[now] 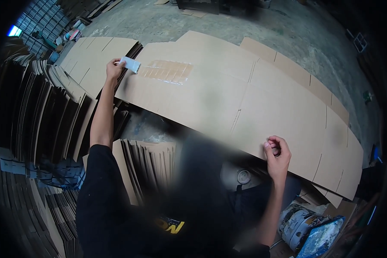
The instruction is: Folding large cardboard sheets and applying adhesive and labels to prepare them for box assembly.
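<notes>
A large flat cardboard sheet [284, 103] lies in front of me, scored and slit in several places. Near its left end is a patch of clear shiny tape strips [168, 72]. My left hand [114, 69] pinches a small pale blue, flat, rectangular piece [130, 64] over that left end, beside the tape patch. What the piece is made of I cannot make out. At the sheet's near edge, right of my body, my right hand [279, 157] is loosely closed, fingers curled toward the thumb. Nothing shows between those fingers.
Stacked flattened cardboard [51, 107] stands on edge along the left. More upright sheets [148, 161] lean below the work surface. A paint-stained bucket [294, 223] sits at the lower right, near a round roll [244, 176]. Concrete floor [150, 26] stretches beyond the cardboard.
</notes>
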Demonstrator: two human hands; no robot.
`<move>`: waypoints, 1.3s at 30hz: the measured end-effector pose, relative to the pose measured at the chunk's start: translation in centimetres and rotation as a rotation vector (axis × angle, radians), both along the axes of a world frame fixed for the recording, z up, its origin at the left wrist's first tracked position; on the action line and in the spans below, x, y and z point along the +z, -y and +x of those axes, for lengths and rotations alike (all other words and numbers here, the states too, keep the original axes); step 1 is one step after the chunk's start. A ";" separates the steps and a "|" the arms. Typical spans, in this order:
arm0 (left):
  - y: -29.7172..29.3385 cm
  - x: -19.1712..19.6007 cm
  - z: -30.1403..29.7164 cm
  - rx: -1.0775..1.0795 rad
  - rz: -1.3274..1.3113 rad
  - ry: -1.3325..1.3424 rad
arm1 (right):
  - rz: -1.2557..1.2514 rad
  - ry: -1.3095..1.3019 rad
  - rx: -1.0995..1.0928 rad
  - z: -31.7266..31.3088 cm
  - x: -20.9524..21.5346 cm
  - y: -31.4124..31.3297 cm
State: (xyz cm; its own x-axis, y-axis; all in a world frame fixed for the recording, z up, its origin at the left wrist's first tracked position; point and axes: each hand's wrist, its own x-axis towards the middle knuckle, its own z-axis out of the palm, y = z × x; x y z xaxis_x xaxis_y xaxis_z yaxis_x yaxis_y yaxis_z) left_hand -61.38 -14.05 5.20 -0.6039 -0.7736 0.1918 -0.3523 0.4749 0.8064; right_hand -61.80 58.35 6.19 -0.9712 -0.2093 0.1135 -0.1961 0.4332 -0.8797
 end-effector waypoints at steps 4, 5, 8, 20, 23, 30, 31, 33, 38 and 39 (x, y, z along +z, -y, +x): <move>-4.2 0.7 -2.2 -0.109 0.181 -0.044 | 0.022 -0.026 -0.004 0.0 0.2 -0.3; -5.1 0.5 -3.0 -0.143 0.210 -0.031 | 0.025 -0.027 -0.004 0.1 0.4 -0.3; -4.2 -1.6 -3.9 -0.102 0.007 0.092 | -0.020 0.022 -0.030 0.2 0.8 0.1; -1.8 -0.7 -1.4 -0.012 0.147 -0.127 | -0.035 -0.008 0.006 0.5 0.0 -0.2; -6.5 -0.6 -3.4 -0.143 0.141 -0.064 | 0.001 -0.017 -0.009 0.5 0.0 -0.7; 1.1 -2.7 -3.3 0.115 -0.197 0.092 | -0.055 -0.009 0.014 -0.5 0.2 0.8; 1.1 -3.0 -3.1 0.125 -0.199 0.079 | -0.060 0.012 0.009 -0.4 -0.1 0.5; 1.4 -2.7 -3.6 0.156 -0.160 0.028 | -0.047 -0.017 0.005 -0.8 0.0 0.4; 2.9 -2.1 -2.3 -0.026 -0.070 -0.058 | -0.096 -0.031 -0.024 -0.2 0.3 0.5; -0.1 -4.2 -3.7 -0.107 -0.048 -0.187 | -0.069 -0.009 -0.059 -0.1 -0.6 -0.3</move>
State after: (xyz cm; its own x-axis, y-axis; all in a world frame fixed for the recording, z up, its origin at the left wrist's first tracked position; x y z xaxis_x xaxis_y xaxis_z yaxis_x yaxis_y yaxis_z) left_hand -65.09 -13.91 1.05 -0.6326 -0.6945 0.3427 -0.1446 0.5407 0.8287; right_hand -61.90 58.60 5.62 -0.9806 -0.1433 0.1341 -0.1799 0.3828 -0.9061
